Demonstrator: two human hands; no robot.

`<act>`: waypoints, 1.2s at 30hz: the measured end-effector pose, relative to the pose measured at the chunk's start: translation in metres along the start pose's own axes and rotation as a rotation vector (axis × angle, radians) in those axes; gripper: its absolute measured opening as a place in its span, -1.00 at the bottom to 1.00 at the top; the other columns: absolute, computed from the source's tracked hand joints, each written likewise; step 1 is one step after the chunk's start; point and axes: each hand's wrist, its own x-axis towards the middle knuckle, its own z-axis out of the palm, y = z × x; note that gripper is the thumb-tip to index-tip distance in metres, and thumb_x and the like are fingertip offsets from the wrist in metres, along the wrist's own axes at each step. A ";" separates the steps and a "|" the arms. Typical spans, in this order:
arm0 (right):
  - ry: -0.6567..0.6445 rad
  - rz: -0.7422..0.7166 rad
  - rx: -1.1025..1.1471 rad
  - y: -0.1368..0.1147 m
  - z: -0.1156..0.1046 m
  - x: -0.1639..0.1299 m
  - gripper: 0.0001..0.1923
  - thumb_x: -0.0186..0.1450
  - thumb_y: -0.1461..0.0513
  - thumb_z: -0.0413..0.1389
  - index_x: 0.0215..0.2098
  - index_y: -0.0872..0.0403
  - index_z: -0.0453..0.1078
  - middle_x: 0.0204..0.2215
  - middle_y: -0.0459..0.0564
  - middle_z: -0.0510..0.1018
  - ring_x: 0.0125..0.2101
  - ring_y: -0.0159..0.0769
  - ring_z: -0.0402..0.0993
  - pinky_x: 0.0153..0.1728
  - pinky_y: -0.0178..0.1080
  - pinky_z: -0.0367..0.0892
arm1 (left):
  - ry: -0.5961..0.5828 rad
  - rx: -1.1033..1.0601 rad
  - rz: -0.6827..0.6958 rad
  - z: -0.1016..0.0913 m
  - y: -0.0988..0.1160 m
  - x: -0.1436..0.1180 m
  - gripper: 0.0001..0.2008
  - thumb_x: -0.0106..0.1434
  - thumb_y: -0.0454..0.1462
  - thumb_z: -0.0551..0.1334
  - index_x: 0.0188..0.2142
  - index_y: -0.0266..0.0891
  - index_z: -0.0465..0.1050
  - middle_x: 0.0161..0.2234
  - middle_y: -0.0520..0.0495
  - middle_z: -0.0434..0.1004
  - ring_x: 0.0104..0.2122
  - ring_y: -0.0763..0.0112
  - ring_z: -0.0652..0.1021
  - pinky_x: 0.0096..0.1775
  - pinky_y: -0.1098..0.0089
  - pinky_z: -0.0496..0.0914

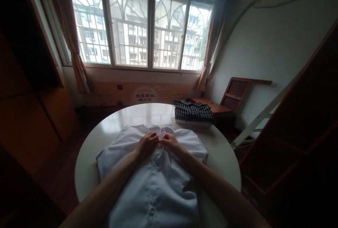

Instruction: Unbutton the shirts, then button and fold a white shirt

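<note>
A white button-up shirt (158, 182) lies flat, front up, on a round white table (221, 150), collar away from me. My left hand (146, 144) and my right hand (171, 142) meet at the placket just below the collar. The fingertips of both hands pinch the fabric at a top button. The lower buttons run in a closed row toward me. Both forearms rest across the shirt body.
A folded dark striped shirt (192, 112) lies at the table's far right. Behind it stand a low wooden desk (211, 105) and a leaning wooden frame (236, 92). A barred window (139, 27) fills the far wall. A dark wardrobe (29, 108) is left, dark shelving (303, 126) right.
</note>
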 end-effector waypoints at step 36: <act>0.407 -0.125 0.280 -0.016 -0.031 0.004 -0.74 0.02 0.09 0.10 -0.44 0.08 0.19 -0.46 -0.10 0.36 -0.47 -0.39 0.38 -0.38 -0.26 0.37 | 0.271 -0.390 -0.257 -0.009 -0.007 0.006 -0.71 0.14 -0.32 0.09 -0.10 -0.19 0.24 -0.30 -0.04 0.49 -0.40 0.46 0.48 -0.35 0.46 0.34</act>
